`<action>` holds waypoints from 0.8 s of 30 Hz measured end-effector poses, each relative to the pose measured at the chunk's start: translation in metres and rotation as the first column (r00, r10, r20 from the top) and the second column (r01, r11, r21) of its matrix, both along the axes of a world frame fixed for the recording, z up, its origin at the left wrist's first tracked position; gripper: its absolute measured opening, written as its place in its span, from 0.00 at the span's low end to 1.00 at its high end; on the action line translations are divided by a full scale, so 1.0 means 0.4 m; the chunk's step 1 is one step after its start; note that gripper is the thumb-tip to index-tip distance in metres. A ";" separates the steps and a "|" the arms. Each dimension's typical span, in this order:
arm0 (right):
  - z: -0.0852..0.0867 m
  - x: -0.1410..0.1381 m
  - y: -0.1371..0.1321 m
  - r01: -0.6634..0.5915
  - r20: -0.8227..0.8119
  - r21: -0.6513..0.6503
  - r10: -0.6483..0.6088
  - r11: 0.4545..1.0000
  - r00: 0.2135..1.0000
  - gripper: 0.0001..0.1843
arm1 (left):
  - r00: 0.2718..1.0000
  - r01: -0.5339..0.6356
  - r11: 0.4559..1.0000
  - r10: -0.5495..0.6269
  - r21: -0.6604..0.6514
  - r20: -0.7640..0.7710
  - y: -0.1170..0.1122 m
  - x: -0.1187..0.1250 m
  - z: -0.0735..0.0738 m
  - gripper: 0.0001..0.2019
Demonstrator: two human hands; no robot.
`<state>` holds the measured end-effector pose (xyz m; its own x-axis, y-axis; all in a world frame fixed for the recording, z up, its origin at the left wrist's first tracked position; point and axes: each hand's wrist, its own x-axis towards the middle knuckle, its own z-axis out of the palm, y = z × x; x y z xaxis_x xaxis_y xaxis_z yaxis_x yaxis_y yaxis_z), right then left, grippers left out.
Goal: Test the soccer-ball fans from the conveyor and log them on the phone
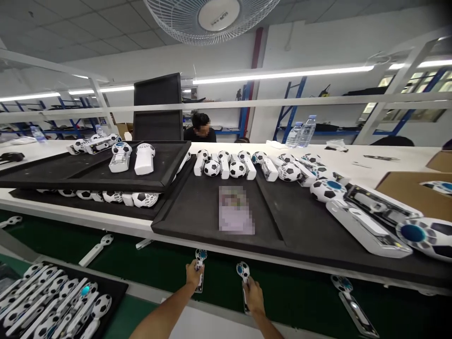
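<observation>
On the green belt [219, 282], my left hand [192, 273] is closed around the handle of a football-patterned handheld fan [201, 255], its round head and blue centre pointing away from me. To its right, my right hand [254, 294] grips the handle of a second football-patterned handheld fan [243, 269]. Both fans lie at belt level, roughly parallel, with their handles towards me. My fingers partly cover each handle. Farther right on the belt lies another such fan [342, 283] with its casing open. To the left, a white-handled fan [95, 249] rests there too.
A black tray [197, 207] with several fans along its far side sits above the belt. Another stacked tray [88, 172] stands left of it. At lower left is a tray full of fans [60, 292]. Beyond are water bottles [306, 131], a cardboard box [406, 188] and a seated person [201, 129].
</observation>
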<state>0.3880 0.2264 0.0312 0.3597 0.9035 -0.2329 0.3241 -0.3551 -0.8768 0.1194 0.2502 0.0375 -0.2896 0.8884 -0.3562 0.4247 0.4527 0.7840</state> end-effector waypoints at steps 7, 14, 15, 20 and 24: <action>-0.043 0.066 -0.019 0.098 0.171 -0.217 -0.061 0.971 0.983 0.18 | 0.948 0.101 0.994 -0.111 -0.049 -0.300 -0.029 -0.017 -0.050 0.19; 0.013 0.092 -0.032 0.221 0.176 -0.230 -0.183 0.948 0.967 0.23 | 0.879 0.107 0.993 -0.121 -0.057 -0.462 -0.073 -0.093 -0.013 0.21; 0.027 0.089 -0.042 0.229 0.176 -0.191 -0.196 0.955 0.965 0.26 | 0.866 0.096 0.993 -0.114 -0.062 -0.487 -0.076 -0.126 -0.002 0.20; 0.085 0.066 -0.187 0.128 0.113 0.032 -0.130 0.991 0.985 0.35 | 0.783 -0.031 0.994 -0.042 -0.106 -0.621 -0.050 -0.363 0.068 0.19; 0.083 0.038 -0.401 0.053 0.036 0.061 -0.055 0.997 0.998 0.28 | 0.714 -0.133 0.985 0.020 -0.107 -0.700 0.020 -0.532 0.098 0.22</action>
